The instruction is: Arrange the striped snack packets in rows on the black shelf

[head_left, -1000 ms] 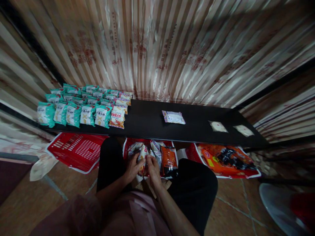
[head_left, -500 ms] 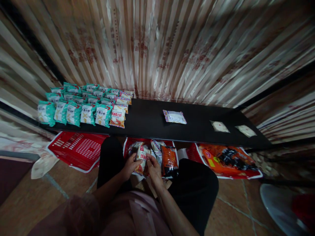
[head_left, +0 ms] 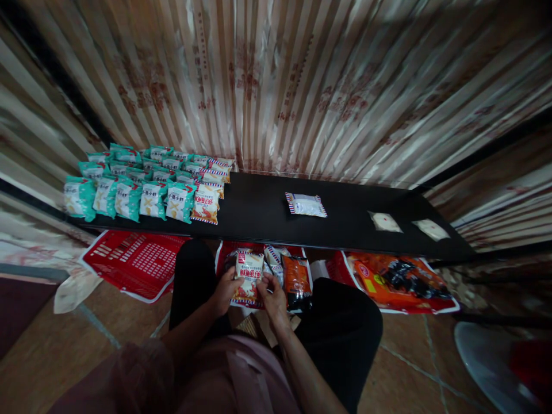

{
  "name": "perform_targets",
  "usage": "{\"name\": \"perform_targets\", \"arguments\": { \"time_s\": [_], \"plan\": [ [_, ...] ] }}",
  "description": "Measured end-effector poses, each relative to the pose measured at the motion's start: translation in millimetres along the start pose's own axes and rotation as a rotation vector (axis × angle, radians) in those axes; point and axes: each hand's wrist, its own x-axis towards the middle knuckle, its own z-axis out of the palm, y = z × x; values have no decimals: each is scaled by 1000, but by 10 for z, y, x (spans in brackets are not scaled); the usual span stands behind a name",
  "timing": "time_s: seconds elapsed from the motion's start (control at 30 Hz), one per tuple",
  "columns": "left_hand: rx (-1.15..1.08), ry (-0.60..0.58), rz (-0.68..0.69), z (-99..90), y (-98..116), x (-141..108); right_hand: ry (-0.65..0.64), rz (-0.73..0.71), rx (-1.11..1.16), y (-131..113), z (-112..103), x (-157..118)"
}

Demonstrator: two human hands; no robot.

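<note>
Beyond the grip, a black shelf (head_left: 267, 218). On it, left of the grip, teal-and-white packets (head_left: 153, 202) in rows, fronts outward, probably for easy reading. Just beneath the grip, a red basket (head_left: 297, 251), likely close for short reaches. Over that, the cream packet (head_left: 249, 275): pinched at its left edge by the left hand (head_left: 223, 292), at its right by the right hand (head_left: 274, 299), seemingly to steady its front toward view. Red lettering, striped lower edge.
</note>
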Motion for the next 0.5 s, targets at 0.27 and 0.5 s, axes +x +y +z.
{"name": "perform_targets", "arguments": {
  "time_s": [0.27, 0.5],
  "plan": [
    [-56, -15, 19, 18, 35, -14, -420, 143, 204, -101, -24, -107],
    [-17, -90, -16, -2, 119, 14, -348, 152, 225, -54, -26, -105]
  ]
}}
